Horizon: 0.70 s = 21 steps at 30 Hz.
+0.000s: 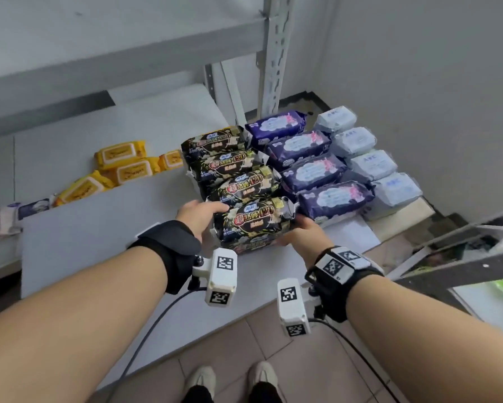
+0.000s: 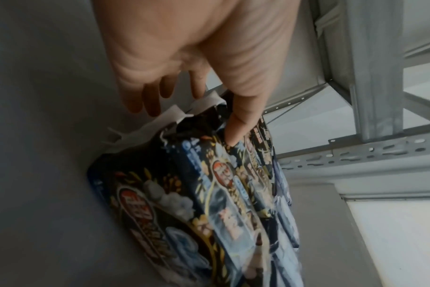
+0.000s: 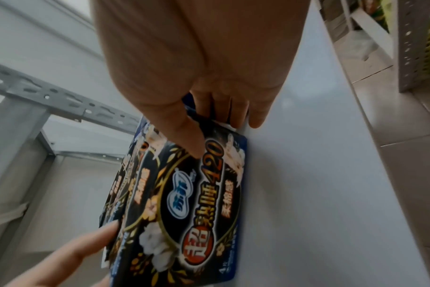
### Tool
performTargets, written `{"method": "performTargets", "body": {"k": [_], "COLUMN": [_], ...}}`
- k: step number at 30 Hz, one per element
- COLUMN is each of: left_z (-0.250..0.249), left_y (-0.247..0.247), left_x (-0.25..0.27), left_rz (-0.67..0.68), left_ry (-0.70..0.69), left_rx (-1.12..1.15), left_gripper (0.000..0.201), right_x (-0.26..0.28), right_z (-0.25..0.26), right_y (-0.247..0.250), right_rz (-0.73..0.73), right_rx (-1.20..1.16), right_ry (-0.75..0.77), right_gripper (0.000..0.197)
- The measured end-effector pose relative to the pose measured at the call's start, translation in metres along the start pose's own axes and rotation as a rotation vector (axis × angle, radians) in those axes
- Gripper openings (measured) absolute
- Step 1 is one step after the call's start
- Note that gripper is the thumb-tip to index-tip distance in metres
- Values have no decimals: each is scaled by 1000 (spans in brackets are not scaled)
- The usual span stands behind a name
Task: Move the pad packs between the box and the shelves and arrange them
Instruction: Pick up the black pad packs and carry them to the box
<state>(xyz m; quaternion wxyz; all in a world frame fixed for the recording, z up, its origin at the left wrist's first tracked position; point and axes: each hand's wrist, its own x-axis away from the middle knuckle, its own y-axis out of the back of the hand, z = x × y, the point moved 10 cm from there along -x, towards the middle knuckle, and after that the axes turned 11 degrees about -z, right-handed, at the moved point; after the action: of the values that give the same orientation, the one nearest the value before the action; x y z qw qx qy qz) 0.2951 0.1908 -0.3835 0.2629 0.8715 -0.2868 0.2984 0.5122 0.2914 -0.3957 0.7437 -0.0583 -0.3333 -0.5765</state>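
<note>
Three columns of pad packs on the grey shelf (image 1: 163, 132), centre to right of the head view: black packs (image 1: 230, 161), purple packs (image 1: 308, 158), pale blue packs (image 1: 361, 158) at far right. Each column overlapped like shingles, printed fronts tilted up; probably so labels read at a glance and each pack is propped by the one behind. Sorted by colour, column edges touching.

Nearest black pack (image 1: 251, 221), just below centre of the head view, at the front of its column, leaning against the next black pack behind. Likely being squared into line or seated as the last of the row; lifted or resting on the shelf, cannot tell.

Left hand (image 1: 199, 216) at the pack's left end. In the left wrist view, thumb (image 2: 243, 124) pressed onto the printed face, fingers (image 2: 150, 95) fairly straight behind the crimped white seam: a loose pinch on the pack's end.

Right hand (image 1: 298, 229) at the right end. In the right wrist view, thumb (image 3: 184, 134) laid on the front near the "420" print, remaining fingers (image 3: 236, 108) tucked behind the end. Gripping, not released. Pack thus clamped end to end between both hands.

Yellow wipe packs (image 1: 122, 167) at left of the head view, on a lower level, well apart. No box identifiable in any view.
</note>
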Motion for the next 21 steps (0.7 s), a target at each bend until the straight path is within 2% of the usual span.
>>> {"method": "performTargets", "body": {"k": [2,4,9,12,13,15,16,21], "left_z": [3,5,6,2,2,2,1,3], "left_y": [-4,-7,-20,-26,-26,-24,-23,-24], "left_x": [-4,-7,-6,-6,-8,-12,-13,-10], "left_rz": [-15,-34,-17,-2,-18,-73,-87,-59], "left_ry": [-2,3,42,24,13,-10,-25,-50], "left_rx": [-12,11,-13,-30,-40,-53,-45,3], "left_gripper": [88,101,88,55,57,83,89,83], "right_x": [-4,-5,-5,-2,-1,-2,-3,-7], "right_z": [0,-1,2,3,4,2,0,-4], "right_y": [-7,-12,-19,-22,-23,-26,-26,-29], "right_rz": [26,44,107,170,188,215,224,262], "right_rx": [7,-5,-22,-7,-3,7,21,108], "right_ry": [19,37,111,148,156,168,168,181], "right_gripper": [66,58,53,54,54,55,57,54]}}
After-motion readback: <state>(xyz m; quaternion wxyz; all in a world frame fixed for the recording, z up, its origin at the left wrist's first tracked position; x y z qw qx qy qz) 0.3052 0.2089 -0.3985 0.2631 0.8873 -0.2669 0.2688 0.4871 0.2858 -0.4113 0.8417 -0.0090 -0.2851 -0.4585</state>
